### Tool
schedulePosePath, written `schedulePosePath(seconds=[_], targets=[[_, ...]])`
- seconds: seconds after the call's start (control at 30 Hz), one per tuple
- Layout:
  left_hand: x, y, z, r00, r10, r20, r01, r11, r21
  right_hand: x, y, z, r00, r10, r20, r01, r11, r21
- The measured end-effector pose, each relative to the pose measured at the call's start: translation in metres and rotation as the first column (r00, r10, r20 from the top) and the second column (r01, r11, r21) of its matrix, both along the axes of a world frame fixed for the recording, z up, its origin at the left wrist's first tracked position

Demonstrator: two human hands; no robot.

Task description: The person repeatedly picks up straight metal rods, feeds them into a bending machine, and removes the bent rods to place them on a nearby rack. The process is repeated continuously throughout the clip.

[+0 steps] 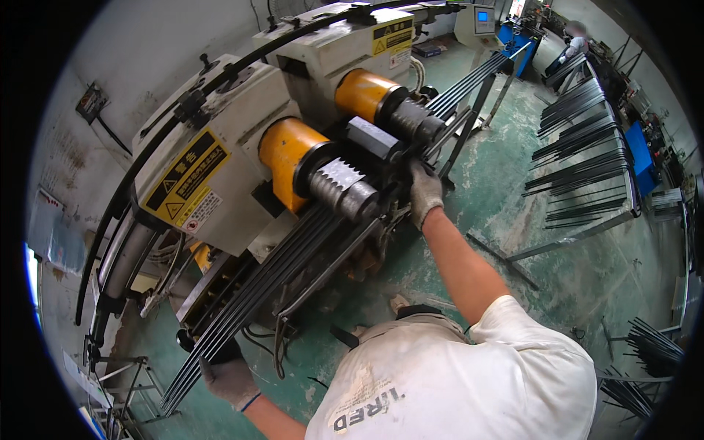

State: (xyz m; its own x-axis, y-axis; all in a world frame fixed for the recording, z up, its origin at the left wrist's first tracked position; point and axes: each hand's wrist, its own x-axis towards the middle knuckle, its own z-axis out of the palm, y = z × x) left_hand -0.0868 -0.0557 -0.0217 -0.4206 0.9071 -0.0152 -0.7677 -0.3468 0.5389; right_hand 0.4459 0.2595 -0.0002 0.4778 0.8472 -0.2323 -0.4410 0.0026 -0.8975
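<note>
A bundle of several long dark metal rods [253, 290] runs slantwise through a large machine [242, 176]. Near the rods' lower left end, my left hand [229, 378], in a grey glove, is closed on the bundle; its thumb is at the edge and the other fingers are mostly hidden. My gloved right hand [425, 192] reaches up to a dark part beside the machine's toothed rollers. Its fingers curl in there, and whatever they grip is hidden. Close by are a toothed metal roller [345, 189], an orange cylinder [292, 158] and a hexagonal metal bar [372, 138].
A curved black rail [154, 139] arches over the machine. To the right, a long rack [623, 176] carries several stacks of dark rods [579, 143]. Another person [573, 50] is at the far right. More rods [653, 348] lie at the lower right, and hoses [279, 345] hang under the machine.
</note>
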Motion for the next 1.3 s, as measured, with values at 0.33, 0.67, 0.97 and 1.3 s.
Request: schedulePosePath(seconds=[0.33,0.67,0.97,1.3], targets=[[0.060,0.042,0.202,0.787,0.420,-0.451,-0.483,0.875,-0.027,-0.001,0.034,0.030,0.964,0.201,-0.172,-0.215,0.975,-0.064],[0.145,0.166,0.299,0.500,0.372,-0.782,-0.512,0.855,0.079,0.009,0.053,0.040,0.917,0.374,-0.137,-0.378,0.926,-0.002],[0.202,0.246,0.349,-0.445,0.286,-0.849,-0.383,0.796,0.469,0.019,0.056,0.032,0.901,0.427,-0.075,-0.429,0.903,-0.005],[0.271,0.319,0.381,-0.878,0.461,-0.127,0.271,0.699,0.662,0.017,0.060,0.024,0.897,0.429,-0.104,-0.422,0.903,0.082]])
